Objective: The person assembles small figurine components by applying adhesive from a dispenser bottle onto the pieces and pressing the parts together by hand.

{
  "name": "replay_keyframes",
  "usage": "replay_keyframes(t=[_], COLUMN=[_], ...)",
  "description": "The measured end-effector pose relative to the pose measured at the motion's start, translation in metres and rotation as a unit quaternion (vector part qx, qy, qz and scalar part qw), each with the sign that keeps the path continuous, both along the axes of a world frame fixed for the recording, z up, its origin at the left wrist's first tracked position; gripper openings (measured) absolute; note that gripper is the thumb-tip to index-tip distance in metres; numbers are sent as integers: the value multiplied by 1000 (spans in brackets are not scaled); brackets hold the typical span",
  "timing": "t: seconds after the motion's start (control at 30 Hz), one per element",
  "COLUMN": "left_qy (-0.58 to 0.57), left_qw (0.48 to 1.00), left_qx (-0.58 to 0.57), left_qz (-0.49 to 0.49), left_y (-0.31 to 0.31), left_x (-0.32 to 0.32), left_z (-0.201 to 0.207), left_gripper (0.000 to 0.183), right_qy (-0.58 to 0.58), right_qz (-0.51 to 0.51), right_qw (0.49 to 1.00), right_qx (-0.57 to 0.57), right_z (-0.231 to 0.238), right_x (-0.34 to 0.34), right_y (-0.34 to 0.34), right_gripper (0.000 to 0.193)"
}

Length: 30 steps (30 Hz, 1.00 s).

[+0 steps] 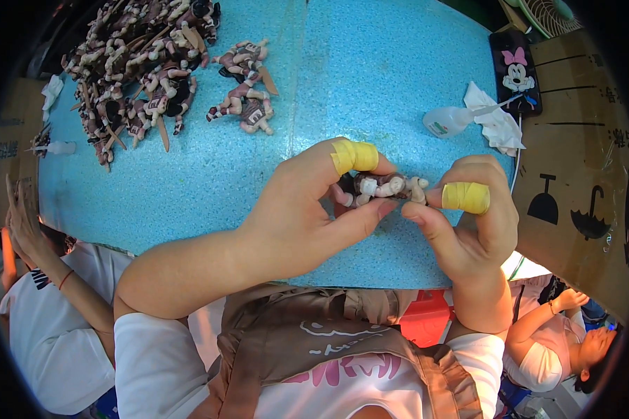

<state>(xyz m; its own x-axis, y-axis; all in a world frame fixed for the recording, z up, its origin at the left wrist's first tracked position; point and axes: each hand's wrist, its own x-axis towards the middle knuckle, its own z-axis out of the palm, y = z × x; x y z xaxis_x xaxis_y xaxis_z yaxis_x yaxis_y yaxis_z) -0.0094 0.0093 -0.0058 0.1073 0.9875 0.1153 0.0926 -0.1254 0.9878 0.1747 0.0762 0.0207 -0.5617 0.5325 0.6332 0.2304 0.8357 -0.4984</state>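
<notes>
Above the blue tabletop (314, 91), both my hands hold a small painted figurine (379, 186) in brown, cream and pink. My left hand (307, 199) grips its left part between thumb and fingers. At the other end, my right hand (475, 216) pinches a cream limb of it between thumb and forefinger. Yellow tape wraps a finger on each hand. My fingers hide part of the figurine. Beyond the right hand lies a white squeeze bottle (446, 121) with a thin nozzle.
A heap of similar figurines (136, 66) covers the far left; several more figurines (248, 101) lie beside it. Right are crumpled tissue (495, 126), a black cartoon-mouse case (517, 73), a cardboard box (573, 146) and a fan (552, 15). Another small bottle (61, 147) stands left. People sit on both sides.
</notes>
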Motion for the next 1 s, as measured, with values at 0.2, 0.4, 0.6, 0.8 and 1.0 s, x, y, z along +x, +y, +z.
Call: replay_keyframes(t=[0.2, 0.4, 0.6, 0.8, 1.0], left_qy=[26, -93, -48, 28, 89], left_qw=[999, 993, 994, 989, 984], left_qx=[-4, 23, 63, 136, 156], left_qz=[-37, -69, -75, -53, -3], left_y=[0, 2, 4, 8, 8], left_x=[-3, -8, -9, -8, -3], left_z=[5, 4, 5, 2, 5], left_gripper=[33, 36, 32, 29, 28], right_qy=[-48, -58, 45, 32, -6], right_qz=[-1, 14, 49, 52, 21], right_qw=[997, 991, 987, 991, 994], right_qx=[62, 123, -149, -122, -107], right_z=[4, 0, -6, -9, -10], right_x=[-4, -4, -4, -9, -11], right_y=[-6, -8, -3, -6, -10], right_gripper=[31, 30, 24, 23, 22])
